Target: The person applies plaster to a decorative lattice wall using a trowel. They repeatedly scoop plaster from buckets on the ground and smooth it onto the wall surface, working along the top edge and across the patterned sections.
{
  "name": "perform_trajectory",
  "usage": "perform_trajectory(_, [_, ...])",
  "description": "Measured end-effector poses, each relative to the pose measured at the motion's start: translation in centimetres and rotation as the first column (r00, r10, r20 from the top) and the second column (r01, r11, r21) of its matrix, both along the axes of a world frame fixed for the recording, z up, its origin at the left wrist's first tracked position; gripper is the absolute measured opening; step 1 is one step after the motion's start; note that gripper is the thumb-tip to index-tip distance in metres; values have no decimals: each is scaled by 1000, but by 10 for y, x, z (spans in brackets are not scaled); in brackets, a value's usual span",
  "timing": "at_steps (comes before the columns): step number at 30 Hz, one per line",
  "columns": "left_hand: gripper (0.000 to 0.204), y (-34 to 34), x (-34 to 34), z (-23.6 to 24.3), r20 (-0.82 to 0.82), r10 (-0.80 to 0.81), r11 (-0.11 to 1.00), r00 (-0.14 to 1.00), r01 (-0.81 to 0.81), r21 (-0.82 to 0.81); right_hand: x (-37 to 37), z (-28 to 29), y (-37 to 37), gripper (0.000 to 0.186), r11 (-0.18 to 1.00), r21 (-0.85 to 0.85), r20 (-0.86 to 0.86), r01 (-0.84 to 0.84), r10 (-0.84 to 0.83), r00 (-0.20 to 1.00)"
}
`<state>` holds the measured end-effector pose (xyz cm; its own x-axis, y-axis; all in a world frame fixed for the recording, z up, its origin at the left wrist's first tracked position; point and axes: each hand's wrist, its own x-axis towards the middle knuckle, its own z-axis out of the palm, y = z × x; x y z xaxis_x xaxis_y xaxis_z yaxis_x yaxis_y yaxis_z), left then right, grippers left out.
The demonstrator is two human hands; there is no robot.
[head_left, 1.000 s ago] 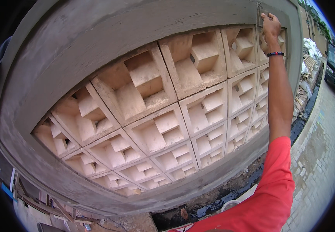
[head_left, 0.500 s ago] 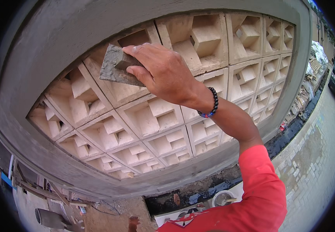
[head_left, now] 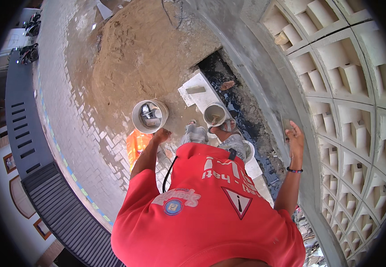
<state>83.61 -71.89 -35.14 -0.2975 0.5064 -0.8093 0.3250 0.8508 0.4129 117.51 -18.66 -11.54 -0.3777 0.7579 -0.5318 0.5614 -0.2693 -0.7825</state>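
Observation:
My right hand (head_left: pixel 296 137), with a dark bead bracelet at the wrist, grips a grey plastering float (head_left: pixel 285 127), seen nearly edge-on. The float is at the smooth grey plastered border (head_left: pixel 264 58) of the block wall; whether it touches the plaster I cannot tell. My left hand (head_left: pixel 161 135) hangs low beside a whitish bucket (head_left: pixel 165 116), its fingers loosely bent and nothing visible in them. Inside that bucket lie some tools I cannot make out. A smaller pail (head_left: pixel 214 104) with a handled tool in it stands by my feet.
Pale patterned ventilation blocks (head_left: pixel 351 75) fill the wall at right. Along its foot runs a ditch (head_left: pixel 233 100) with dark water. A white board (head_left: pixel 206 84) lies next to it. Ahead is a sand heap (head_left: pixel 135 49); an orange sack (head_left: pixel 137 144) lies on the paving at left.
My view has swung from the block wall down to the ground and my body. My right hand, still on the float, has come down from the upper blocks to the wall's plastered border.

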Motion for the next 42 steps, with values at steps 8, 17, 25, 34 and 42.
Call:
perform_trajectory(8, [44,-111,3,-58,-30,823,546,567,-805,-231,-107,-93,-63,32,977,-190,-15,-100,99,995])
perform_trajectory(17, [45,-163,-95,-221,288,780,569,556,-821,42,-203,-185,-188,31,806,-561,-265,187,-389,882])
perform_trajectory(25, [42,-244,-169,-216,202,691,721,694,-683,-116,-14,-161,-230,37,804,-207,-209,558,-593,777])
perform_trajectory(34, [37,-175,-181,-241,358,631,756,689,-650,-81,157,-235,-436,29,483,-150,251,863,-826,505])
perform_trajectory(42, [40,-25,-66,-204,412,215,961,885,-266,70,287,-330,-631,41,410,-223,512,884,-723,464])
